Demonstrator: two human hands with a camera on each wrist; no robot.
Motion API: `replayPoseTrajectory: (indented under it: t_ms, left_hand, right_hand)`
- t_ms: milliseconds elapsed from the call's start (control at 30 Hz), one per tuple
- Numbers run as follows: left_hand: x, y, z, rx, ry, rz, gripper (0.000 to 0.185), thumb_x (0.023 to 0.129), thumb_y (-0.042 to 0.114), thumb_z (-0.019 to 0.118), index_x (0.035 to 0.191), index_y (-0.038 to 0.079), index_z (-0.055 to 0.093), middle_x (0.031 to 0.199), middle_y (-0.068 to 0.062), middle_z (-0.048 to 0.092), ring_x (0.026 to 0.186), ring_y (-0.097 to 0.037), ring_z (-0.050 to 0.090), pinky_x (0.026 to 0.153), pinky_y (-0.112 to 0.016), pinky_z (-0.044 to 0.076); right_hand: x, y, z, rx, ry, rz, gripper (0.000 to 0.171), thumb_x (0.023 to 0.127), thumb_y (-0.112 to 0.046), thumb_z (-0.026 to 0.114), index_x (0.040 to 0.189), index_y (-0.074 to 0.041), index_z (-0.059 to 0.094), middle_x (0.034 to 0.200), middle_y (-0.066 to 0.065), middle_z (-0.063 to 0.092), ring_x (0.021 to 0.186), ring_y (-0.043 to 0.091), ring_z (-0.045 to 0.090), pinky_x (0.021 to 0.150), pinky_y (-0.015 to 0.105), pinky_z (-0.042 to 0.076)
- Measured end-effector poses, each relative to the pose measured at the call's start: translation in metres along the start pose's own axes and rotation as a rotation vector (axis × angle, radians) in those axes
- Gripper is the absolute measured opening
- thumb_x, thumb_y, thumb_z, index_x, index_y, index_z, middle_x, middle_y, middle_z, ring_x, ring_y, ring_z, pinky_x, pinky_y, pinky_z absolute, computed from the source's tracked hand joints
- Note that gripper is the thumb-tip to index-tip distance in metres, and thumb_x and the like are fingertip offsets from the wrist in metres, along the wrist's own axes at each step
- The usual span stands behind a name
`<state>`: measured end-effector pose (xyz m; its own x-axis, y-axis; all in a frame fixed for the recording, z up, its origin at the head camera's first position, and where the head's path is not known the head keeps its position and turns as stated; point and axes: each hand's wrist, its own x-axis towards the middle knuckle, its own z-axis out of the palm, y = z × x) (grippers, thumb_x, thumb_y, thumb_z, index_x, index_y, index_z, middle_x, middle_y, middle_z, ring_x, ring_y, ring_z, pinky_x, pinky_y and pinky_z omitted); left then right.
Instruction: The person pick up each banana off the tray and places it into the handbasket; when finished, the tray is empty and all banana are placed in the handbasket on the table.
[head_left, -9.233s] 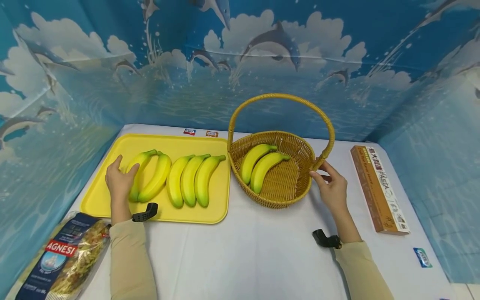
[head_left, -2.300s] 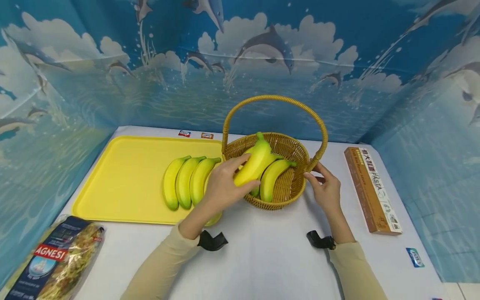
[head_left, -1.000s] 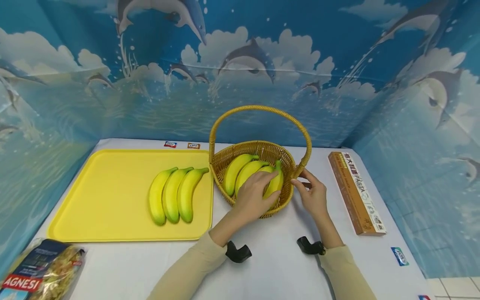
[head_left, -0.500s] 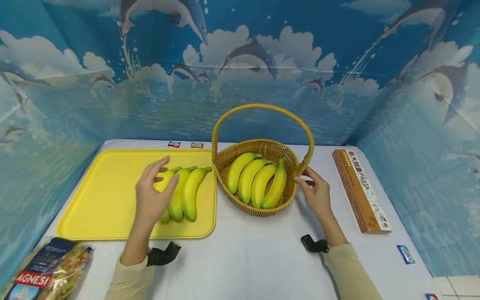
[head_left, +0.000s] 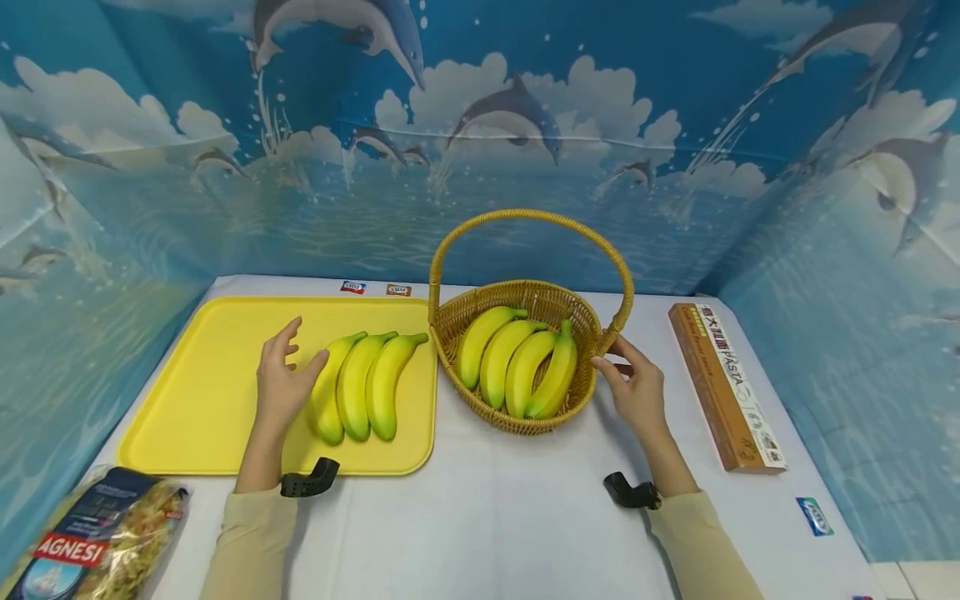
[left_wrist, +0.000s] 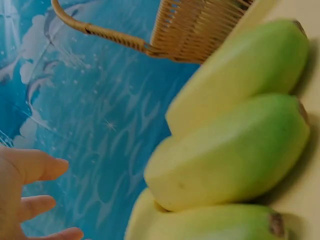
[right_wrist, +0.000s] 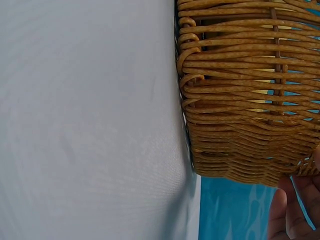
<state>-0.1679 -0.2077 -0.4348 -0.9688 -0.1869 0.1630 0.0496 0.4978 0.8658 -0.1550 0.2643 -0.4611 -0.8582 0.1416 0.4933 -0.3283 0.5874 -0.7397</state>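
Dolphin-print walls ring a white table where the left hand (head_left: 281,385), fingers spread and holding nothing, touches the leftmost of three bananas (head_left: 327,398) on the tray (head_left: 197,383) at nine o'clock of the basket (head_left: 517,421), whose rim the right hand (head_left: 636,390) lightly touches; the fruit looks light, firm and smooth, best wrapped round its middle.

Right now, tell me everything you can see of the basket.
The basket is round, woven of tan wicker, with a tall arched handle of the same weave rising from opposite sides of its rim. It stands upright on the white table, close beside the right edge of the yellow tray. Four yellow-green bananas lie side by side in it. The right hand touches its right side near the handle's foot, fingers nearly straight.
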Motion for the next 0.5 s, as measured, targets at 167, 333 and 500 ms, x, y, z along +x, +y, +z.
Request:
replayPoseTrajectory:
  t_ms: [167, 333, 500]
  left_hand:
    - [0.003, -0.018, 0.001, 0.009, -0.063, -0.094, 0.070, 0.094, 0.018, 0.064, 0.154, 0.010, 0.029, 0.149, -0.026, 0.033, 0.129, -0.044, 0.040, 0.103, -0.056, 0.037]
    - [0.005, -0.026, 0.003, 0.022, -0.081, -0.148, 0.072, 0.094, 0.022, 0.065, 0.155, 0.010, 0.028, 0.148, -0.025, 0.034, 0.124, -0.041, 0.044, 0.093, -0.048, 0.044]
    - [0.009, -0.028, 0.004, 0.029, -0.143, -0.175, 0.076, 0.093, 0.027, 0.066, 0.156, 0.010, 0.025, 0.150, -0.026, 0.034, 0.121, -0.038, 0.046, 0.094, -0.044, 0.044]
  right_hand:
    - [0.001, 0.000, 0.001, 0.004, 0.002, -0.003, 0.046, 0.088, -0.006, 0.071, 0.132, 0.001, 0.060, 0.112, 0.022, 0.068, 0.100, -0.017, 0.050, 0.079, 0.001, 0.043]
    - [0.001, -0.001, 0.001, 0.003, -0.006, 0.000, 0.047, 0.088, -0.006, 0.071, 0.132, 0.001, 0.059, 0.113, 0.023, 0.068, 0.100, -0.016, 0.050, 0.080, 0.002, 0.044]
    - [0.000, -0.001, 0.001, -0.003, 0.000, 0.012, 0.047, 0.088, -0.007, 0.071, 0.133, 0.000, 0.059, 0.113, 0.022, 0.068, 0.100, -0.017, 0.050, 0.079, 0.001, 0.043]
